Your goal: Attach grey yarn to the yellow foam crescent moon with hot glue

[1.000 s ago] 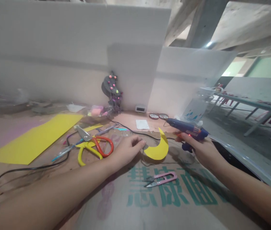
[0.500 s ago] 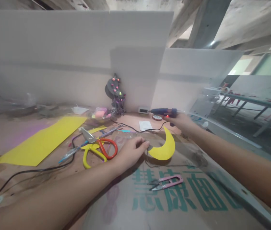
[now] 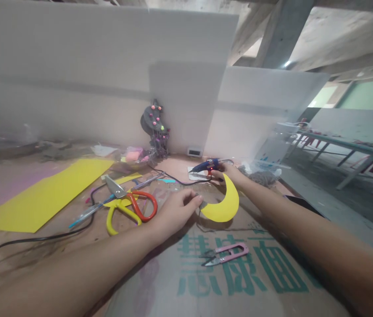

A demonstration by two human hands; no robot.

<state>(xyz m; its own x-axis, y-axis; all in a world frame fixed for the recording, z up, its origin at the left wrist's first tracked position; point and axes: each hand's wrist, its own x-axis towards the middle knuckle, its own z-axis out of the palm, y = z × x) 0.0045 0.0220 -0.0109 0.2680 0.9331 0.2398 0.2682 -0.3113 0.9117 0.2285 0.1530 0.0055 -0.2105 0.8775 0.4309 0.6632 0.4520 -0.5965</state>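
My left hand (image 3: 176, 210) pinches the lower tip of a yellow crescent cut-out (image 3: 223, 204) that stands slightly raised off the cardboard. My right hand (image 3: 230, 172) reaches far across the table and is closed around a blue glue gun (image 3: 204, 166) with a red light, its nozzle over a small white paper (image 3: 195, 174) near the back wall. Just left of my left hand lie scissors with yellow and red handles (image 3: 129, 206).
Pink thread snips (image 3: 226, 254) lie on the printed cardboard (image 3: 245, 281) in front. A yellow sheet (image 3: 41, 193), pens and a black cable (image 3: 34, 240) are at left. A dark beaded ornament (image 3: 155, 125) stands by the white back boards.
My right hand carried the glue gun from the right side away toward the back wall and lowered it onto the white paper. My left hand stayed on the crescent.
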